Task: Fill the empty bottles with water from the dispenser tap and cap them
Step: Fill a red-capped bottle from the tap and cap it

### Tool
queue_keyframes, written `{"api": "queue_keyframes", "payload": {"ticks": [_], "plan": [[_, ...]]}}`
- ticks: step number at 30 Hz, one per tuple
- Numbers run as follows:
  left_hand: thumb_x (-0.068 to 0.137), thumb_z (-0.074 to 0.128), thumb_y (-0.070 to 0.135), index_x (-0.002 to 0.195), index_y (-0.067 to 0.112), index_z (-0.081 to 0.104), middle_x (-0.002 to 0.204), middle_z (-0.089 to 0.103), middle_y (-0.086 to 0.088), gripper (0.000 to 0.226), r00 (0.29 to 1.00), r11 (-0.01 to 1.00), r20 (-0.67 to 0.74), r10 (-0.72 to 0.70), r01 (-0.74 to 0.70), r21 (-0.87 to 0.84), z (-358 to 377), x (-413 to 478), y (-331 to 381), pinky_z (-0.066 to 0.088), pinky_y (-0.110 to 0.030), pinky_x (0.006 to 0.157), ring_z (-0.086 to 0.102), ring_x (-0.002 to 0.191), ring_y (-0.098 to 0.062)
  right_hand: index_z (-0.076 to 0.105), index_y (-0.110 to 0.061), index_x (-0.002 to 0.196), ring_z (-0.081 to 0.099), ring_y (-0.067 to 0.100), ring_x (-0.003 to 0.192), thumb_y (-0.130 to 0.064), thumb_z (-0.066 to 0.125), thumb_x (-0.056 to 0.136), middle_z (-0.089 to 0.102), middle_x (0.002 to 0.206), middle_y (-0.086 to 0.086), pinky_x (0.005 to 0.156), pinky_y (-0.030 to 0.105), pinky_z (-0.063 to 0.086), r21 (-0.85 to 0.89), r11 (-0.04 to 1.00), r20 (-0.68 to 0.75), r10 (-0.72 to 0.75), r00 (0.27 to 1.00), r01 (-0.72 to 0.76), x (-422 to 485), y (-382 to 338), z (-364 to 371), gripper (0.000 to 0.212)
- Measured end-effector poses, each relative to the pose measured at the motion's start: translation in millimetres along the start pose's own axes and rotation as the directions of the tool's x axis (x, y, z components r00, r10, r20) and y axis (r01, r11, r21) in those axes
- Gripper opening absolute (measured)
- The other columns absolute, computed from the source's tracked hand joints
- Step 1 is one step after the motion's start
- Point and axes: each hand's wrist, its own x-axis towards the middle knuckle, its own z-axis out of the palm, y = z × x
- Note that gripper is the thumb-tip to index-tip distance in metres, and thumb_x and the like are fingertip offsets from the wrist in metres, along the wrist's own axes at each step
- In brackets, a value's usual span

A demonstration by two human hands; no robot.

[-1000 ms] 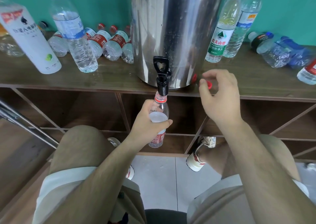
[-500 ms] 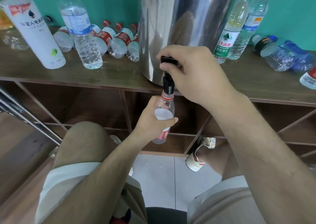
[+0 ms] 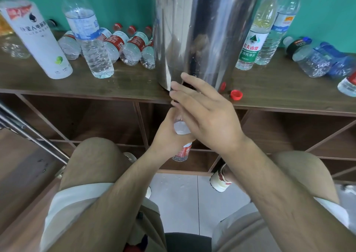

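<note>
Under the counter (image 3: 125, 86) edge, a small bottle (image 3: 183, 151) is clutched by the left grip (image 3: 165, 136), right grip (image 3: 208, 117) spread flat above.

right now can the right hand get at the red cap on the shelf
Probably yes: the cap lies on the shelf just right of the open right hand, with nothing between them.

The small clear bottle (image 3: 182, 152), red-labelled, is held upright in the left hand (image 3: 167, 136) below the counter (image 3: 115, 86) edge, before the steel dispenser (image 3: 202, 30). Its red cap (image 3: 236, 94) lies on the counter, just right of the dispenser.
</note>
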Motion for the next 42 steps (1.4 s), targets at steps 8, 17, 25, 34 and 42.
{"api": "queue_keyframes", "payload": {"ticks": [8, 17, 25, 34, 42], "plan": [[0.072, 0.087, 0.027, 0.125, 0.027, 0.052, 0.112, 0.067, 0.002, 0.064, 0.999, 0.994, 0.026, -0.036, 0.039, -0.101, -4, -3, -8, 0.059, -0.051, 0.097, 0.069, 0.109, -0.022, 0.055, -0.026, 0.118, 0.065, 0.002, 0.086, -0.02, 0.059, 0.09, 0.07, 0.104, -0.009, 0.079, 0.026, 0.052, 0.257, 0.548, 0.333, 0.723, 0.606, -0.796, -55, 40, 4, 0.029], [0.077, 0.088, 0.024, 0.123, 0.036, 0.053, 0.109, 0.064, 0.016, 0.059, 0.998, 0.998, -0.031, 0.057, -0.058, -0.027, -4, -1, -7, 0.06, -0.033, 0.09, 0.066, 0.109, -0.011, 0.039, -0.044, 0.147, 0.06, 0.006, 0.117, -0.082, 0.08, 0.051, 0.058, 0.135, -0.02, 0.101, 0.032, 0.053, -0.012, 0.565, 0.9, 0.365, 0.237, -0.825, -66, 55, 40, 0.111], [0.069, 0.087, 0.032, 0.122, 0.031, 0.057, 0.108, 0.068, 0.012, 0.061, 0.997, 0.996, -0.031, 0.065, -0.067, -0.062, -4, 2, -8, 0.059, -0.036, 0.092, 0.068, 0.108, -0.015, 0.029, -0.047, 0.151, 0.062, 0.008, 0.116, -0.065, 0.07, 0.065, 0.061, 0.132, -0.018, 0.102, 0.037, 0.053, -0.004, 0.61, 0.899, 0.35, 0.265, -0.793, -66, 55, 54, 0.097], [0.075, 0.087, 0.028, 0.131, 0.03, 0.051, 0.117, 0.063, 0.013, 0.067, 0.999, 0.994, 0.003, 0.048, -0.048, -0.098, -4, -1, -7, 0.057, -0.032, 0.096, 0.064, 0.114, -0.01, 0.057, -0.032, 0.138, 0.064, 0.009, 0.114, -0.029, 0.09, 0.078, 0.068, 0.123, -0.012, 0.101, 0.035, 0.055, 0.196, 0.597, 0.778, 0.388, 0.494, -0.778, -67, 55, 58, 0.068], [0.07, 0.091, 0.03, 0.134, 0.035, 0.052, 0.119, 0.065, 0.011, 0.075, 0.987, 0.944, 0.081, -0.14, 0.158, -0.291, -3, -7, -22, 0.061, -0.037, 0.093, 0.067, 0.116, -0.015, 0.062, -0.028, 0.135, 0.065, 0.01, 0.112, -0.03, 0.092, 0.075, 0.069, 0.122, -0.011, 0.097, 0.037, 0.057, 0.206, 0.612, 0.735, 0.419, 0.534, -0.764, -69, 56, 57, 0.067]]}}
